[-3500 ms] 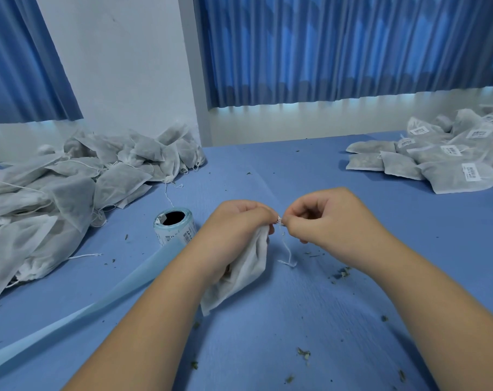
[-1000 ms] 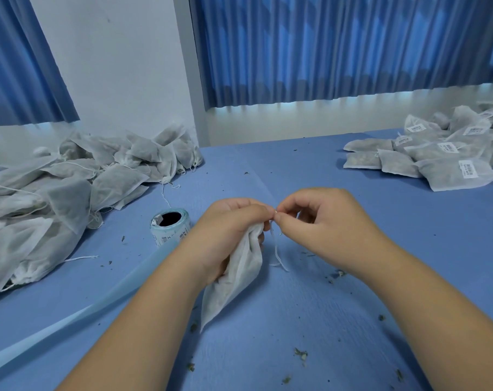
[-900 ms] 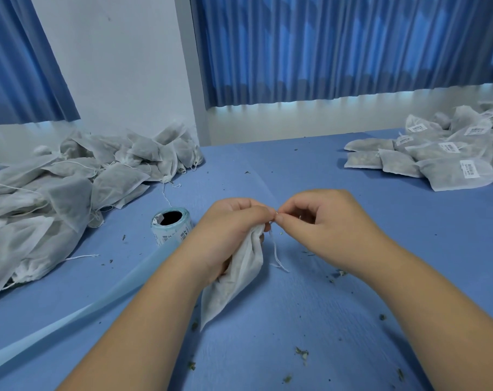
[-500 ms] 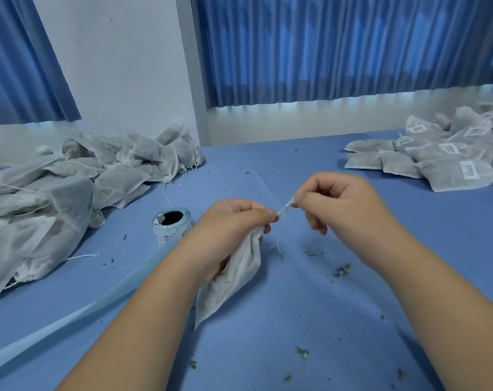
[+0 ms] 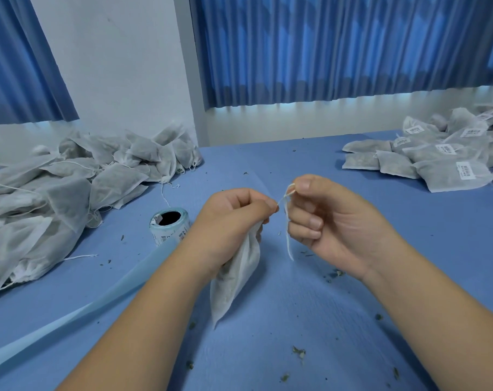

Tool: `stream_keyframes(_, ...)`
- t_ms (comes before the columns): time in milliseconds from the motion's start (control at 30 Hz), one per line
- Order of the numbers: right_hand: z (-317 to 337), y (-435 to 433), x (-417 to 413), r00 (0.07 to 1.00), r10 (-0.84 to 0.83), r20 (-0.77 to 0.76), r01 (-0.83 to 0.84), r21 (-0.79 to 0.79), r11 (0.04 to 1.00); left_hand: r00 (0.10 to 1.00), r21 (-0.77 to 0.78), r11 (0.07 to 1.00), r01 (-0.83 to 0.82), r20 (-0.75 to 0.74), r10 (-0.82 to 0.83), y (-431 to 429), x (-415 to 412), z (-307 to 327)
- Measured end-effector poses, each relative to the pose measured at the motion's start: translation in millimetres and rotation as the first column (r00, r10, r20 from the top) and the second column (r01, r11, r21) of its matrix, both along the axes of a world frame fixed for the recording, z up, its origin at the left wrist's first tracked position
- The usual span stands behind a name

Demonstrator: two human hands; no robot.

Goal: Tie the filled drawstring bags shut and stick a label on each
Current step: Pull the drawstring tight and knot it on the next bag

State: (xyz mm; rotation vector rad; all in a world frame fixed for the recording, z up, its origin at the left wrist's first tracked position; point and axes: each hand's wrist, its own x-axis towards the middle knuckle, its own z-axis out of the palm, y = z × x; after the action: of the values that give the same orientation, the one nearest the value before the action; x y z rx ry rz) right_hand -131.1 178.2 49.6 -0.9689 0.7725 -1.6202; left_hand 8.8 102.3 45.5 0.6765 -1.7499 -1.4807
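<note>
Gripping the bag (image 5: 236, 277) neck, the left hand (image 5: 228, 218) has stayed put; the right hand (image 5: 335, 224) has turned palm-up, pinching the string (image 5: 288, 245) between thumb and forefinger.

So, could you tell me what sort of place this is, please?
Probably a packing workroom: a heap of unlabelled bags, a stack of labelled bags, and a label roll on a blue-covered table.

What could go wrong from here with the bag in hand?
1. The right hand pinches the thin drawstring taut from the left hand; a hard tug could snap it or pull it free.
2. The bag hangs from its gathered neck; a loose knot could spill filling, like the crumbs on the table.
</note>
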Motion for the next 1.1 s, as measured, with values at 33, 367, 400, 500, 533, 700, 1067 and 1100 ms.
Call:
stream_keyframes(33, 0.9, 0.4, -0.7, 1.000, 0.027, 0.009, -0.028, 0.042, 0.999, 0.998, -0.069, 0.996, -0.063, 0.019, 0.065, -0.7, -0.6, -0.6)
stream_keyframes(367, 2.1, 2.0, -2.5, 0.996, 0.075, 0.048, -0.082, 0.148, 0.986, 0.953, -0.329, 0.920, -0.215, 0.134, 0.271, -1.1, -8.1, -8.3)
stream_keyframes(400, 2.9, 3.3, -2.9, 0.991, 0.129, 0.039, -0.134, 0.155, 0.979, 0.949, -0.340, 0.909, -0.239, 0.118, 0.294, -2.4, -7.7, -8.5)
stream_keyframes(500, 6.2, 5.5, -7.0, 0.975, 0.213, -0.069, -0.187, 0.270, 0.944, 0.917, -0.402, 0.849, -0.344, 0.053, 0.396, -8.6, -4.4, -9.4)
stream_keyframes(533, 7.3, 5.7, -8.1, 0.970, 0.210, -0.119, -0.162, 0.322, 0.933, 0.908, -0.425, 0.830, -0.361, 0.043, 0.417, -9.6, -3.7, -9.9)
stream_keyframes(700, 4.5, 5.1, -7.0, 0.986, 0.096, -0.137, -0.051, 0.295, 0.954, 0.915, -0.549, 0.778, -0.305, 0.056, 0.399, -2.2, -13.3, -16.3)
stream_keyframes(1067, 3.3, 4.8, -9.5, 0.982, 0.119, -0.146, -0.072, 0.294, 0.953, 0.900, -0.451, 0.808, -0.380, 0.024, 0.436, -9.1, -12.3, -20.3)
stream_keyframes(1100, 2.8, 3.5, -10.2, 0.986, 0.089, -0.138, -0.046, 0.288, 0.956, 0.908, -0.456, 0.818, -0.351, 0.047, 0.415, -7.3, -13.2, -21.7)
